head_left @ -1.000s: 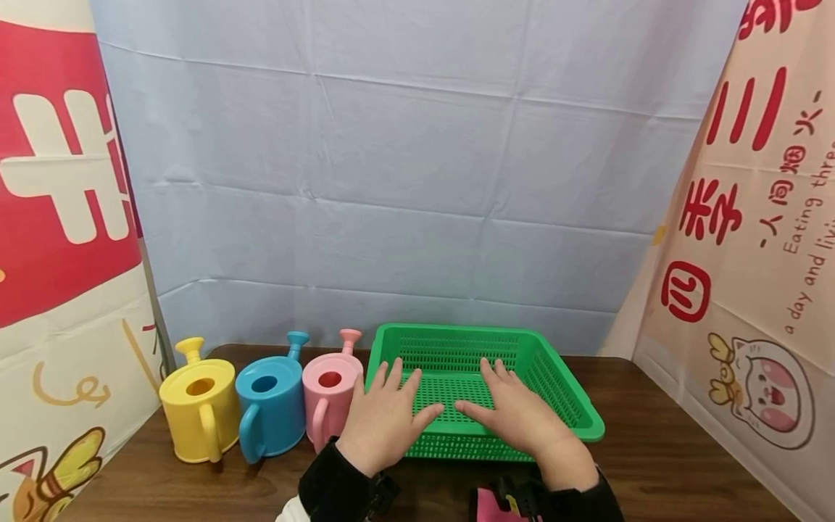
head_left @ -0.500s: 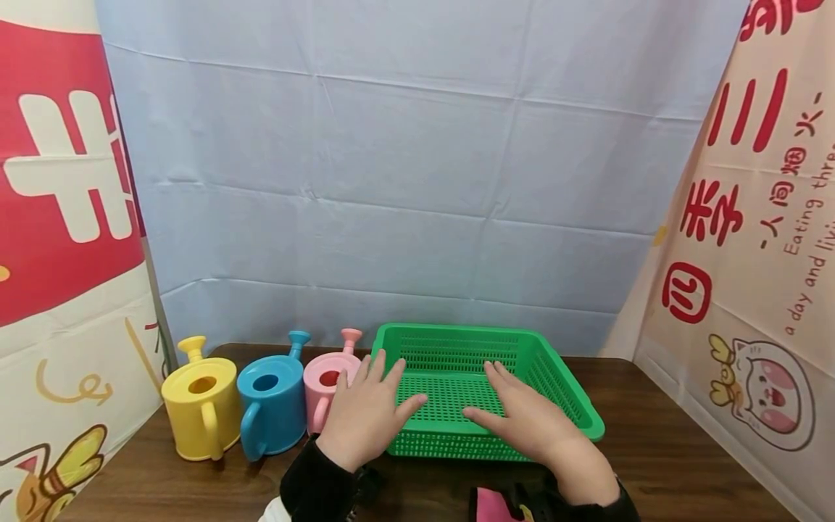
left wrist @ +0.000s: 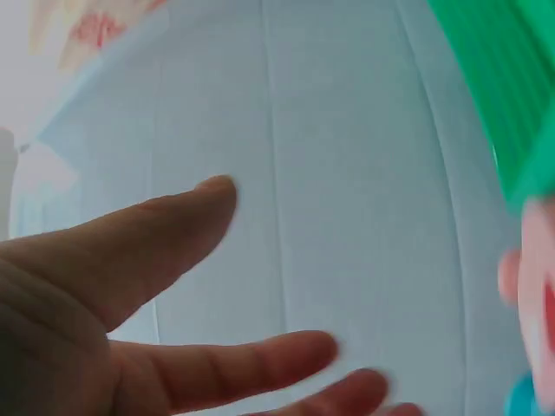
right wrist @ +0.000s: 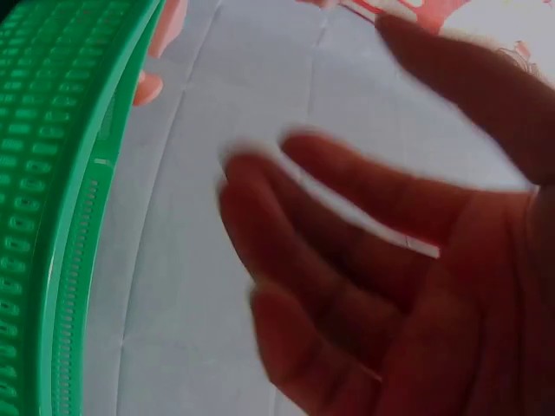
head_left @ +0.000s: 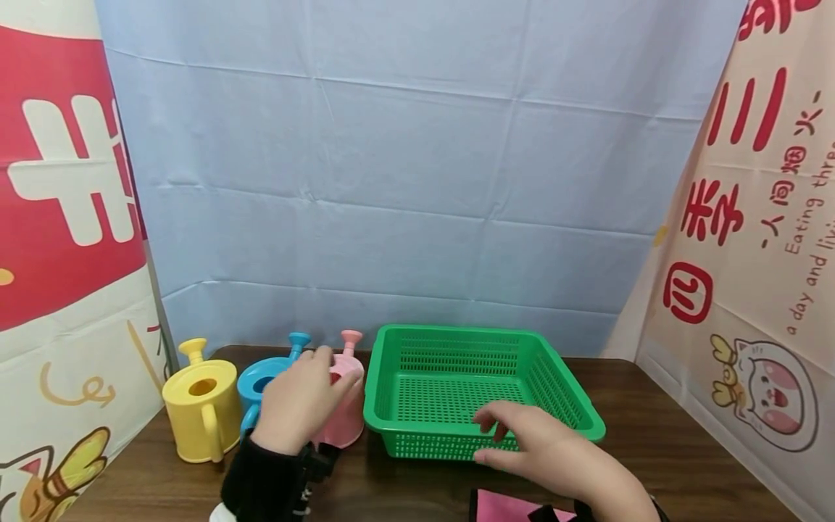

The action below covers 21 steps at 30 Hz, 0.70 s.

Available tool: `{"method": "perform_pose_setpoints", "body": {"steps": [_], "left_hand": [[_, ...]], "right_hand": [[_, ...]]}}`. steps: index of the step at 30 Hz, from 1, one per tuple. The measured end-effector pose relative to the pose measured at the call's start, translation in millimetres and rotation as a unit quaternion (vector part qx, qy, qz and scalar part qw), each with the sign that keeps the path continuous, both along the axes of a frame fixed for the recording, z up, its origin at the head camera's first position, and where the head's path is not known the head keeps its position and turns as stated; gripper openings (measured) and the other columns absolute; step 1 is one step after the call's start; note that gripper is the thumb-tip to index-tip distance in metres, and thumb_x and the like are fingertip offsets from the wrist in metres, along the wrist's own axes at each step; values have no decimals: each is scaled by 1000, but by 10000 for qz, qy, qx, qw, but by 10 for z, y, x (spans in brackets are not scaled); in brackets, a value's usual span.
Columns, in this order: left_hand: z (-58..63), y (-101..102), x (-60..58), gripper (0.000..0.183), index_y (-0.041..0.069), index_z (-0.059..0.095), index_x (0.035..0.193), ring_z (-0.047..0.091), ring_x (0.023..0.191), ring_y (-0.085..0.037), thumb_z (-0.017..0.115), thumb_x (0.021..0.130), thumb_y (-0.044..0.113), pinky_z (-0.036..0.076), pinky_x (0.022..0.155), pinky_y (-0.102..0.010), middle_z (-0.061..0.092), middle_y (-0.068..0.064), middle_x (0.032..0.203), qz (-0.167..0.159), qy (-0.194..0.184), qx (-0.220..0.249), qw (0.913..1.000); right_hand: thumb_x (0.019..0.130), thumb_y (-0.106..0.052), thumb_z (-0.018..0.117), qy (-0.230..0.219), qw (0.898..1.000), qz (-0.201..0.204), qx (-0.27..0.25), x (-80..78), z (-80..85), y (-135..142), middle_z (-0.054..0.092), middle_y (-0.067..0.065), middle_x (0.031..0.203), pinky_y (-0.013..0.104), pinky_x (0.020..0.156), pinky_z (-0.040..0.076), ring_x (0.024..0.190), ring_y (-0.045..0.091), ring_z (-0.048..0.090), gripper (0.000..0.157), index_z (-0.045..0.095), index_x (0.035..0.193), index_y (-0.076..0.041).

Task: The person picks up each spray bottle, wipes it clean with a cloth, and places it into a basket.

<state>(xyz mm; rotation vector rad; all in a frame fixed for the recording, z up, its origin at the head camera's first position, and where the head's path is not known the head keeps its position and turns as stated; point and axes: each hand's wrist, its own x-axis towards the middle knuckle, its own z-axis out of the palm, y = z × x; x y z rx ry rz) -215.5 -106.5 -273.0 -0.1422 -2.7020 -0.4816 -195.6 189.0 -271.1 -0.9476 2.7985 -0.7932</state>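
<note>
Three toy watering cans stand in a row on the table: a yellow one [head_left: 202, 409], a blue one [head_left: 257, 377] and a pink one [head_left: 346, 417]. My left hand [head_left: 300, 399] hovers at the pink can, hiding part of it and much of the blue one. In the left wrist view, its thumb and fingers are apart with nothing between them. A green plastic basket [head_left: 483, 442] sits right of the cans. My right hand [head_left: 541, 442] is in front of the basket's near side, fingers loosely bent and holding nothing; the right wrist view shows a gap between it and the basket.
A pink item with black edging [head_left: 505, 505] lies at the table's front edge, partly cut off. A pale blue cloth [head_left: 404, 181] hangs behind the table. Printed cloths hang at the left [head_left: 72, 297] and right [head_left: 750, 290].
My left hand has moved left from the basket to the pink and blue cans. The right hand has drawn back toward the basket's near rim, its fingers bending more. Cans and basket stay put.
</note>
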Motion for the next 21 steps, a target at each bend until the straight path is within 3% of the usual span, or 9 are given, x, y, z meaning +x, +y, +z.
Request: {"method": "perform_pose_setpoints", "body": {"steps": [3, 6, 12, 16, 17, 19, 21], "left_hand": [[10, -167, -13, 47, 6, 56, 69, 48, 47, -17, 55, 88, 50, 37, 40, -28, 47, -2, 53, 182, -579, -5, 9982], [-24, -254, -48, 57, 10, 50, 54, 46, 44, -16, 50, 89, 55, 31, 42, -26, 39, 0, 45, 240, -1239, -97, 9920], [-165, -218, -171, 57, 12, 54, 56, 49, 51, -17, 48, 87, 59, 36, 46, -29, 45, -1, 51, 262, -1970, -274, 9797], [-234, -187, -227, 53, 11, 55, 59, 50, 54, -18, 53, 86, 57, 40, 49, -31, 49, -3, 55, 293, -2105, -333, 9766], [-247, -184, -237, 51, 11, 55, 61, 50, 54, -18, 54, 86, 55, 40, 49, -31, 50, -3, 56, 276, -2124, -343, 9762], [-279, -179, -263, 47, 11, 56, 63, 51, 54, -18, 56, 85, 53, 41, 50, -31, 52, -4, 57, 244, -2140, -323, 9760], [-316, -180, -287, 43, 11, 57, 65, 50, 54, -18, 59, 84, 50, 42, 50, -31, 52, -4, 57, 198, -2137, -264, 9763]], "right_hand": [[85, -34, 65, -655, 9968, 454, 75, 9, -47, 1, 61, -5, 103, 42, 75, 53, 89, 11, 58, 34, 58, 112, -15], [83, -27, 69, -1120, 9915, 590, 286, -18, -145, -31, 63, -8, 102, 38, 78, 53, 90, 7, 59, 29, 63, 109, -16], [79, -18, 71, -1683, 9820, 286, 811, -126, -336, -60, 66, -5, 92, 35, 70, 53, 78, 7, 59, 25, 68, 103, -12], [76, -12, 72, -1744, 9791, -5, 1049, -221, -448, -56, 67, -2, 87, 35, 69, 52, 69, 9, 56, 21, 69, 97, -8], [76, -14, 73, -1773, 9785, 121, 1049, -359, -613, 15, 67, -3, 87, 34, 68, 53, 69, 8, 57, 20, 70, 95, -12], [75, -14, 74, -1784, 9773, 122, 1138, -396, -669, 19, 66, -5, 81, 33, 66, 52, 65, 8, 55, 15, 70, 89, -14], [75, -20, 74, -1797, 9749, 244, 1289, -514, -828, 65, 63, -9, 75, 30, 60, 50, 61, 6, 52, 11, 69, 85, -20]]}}
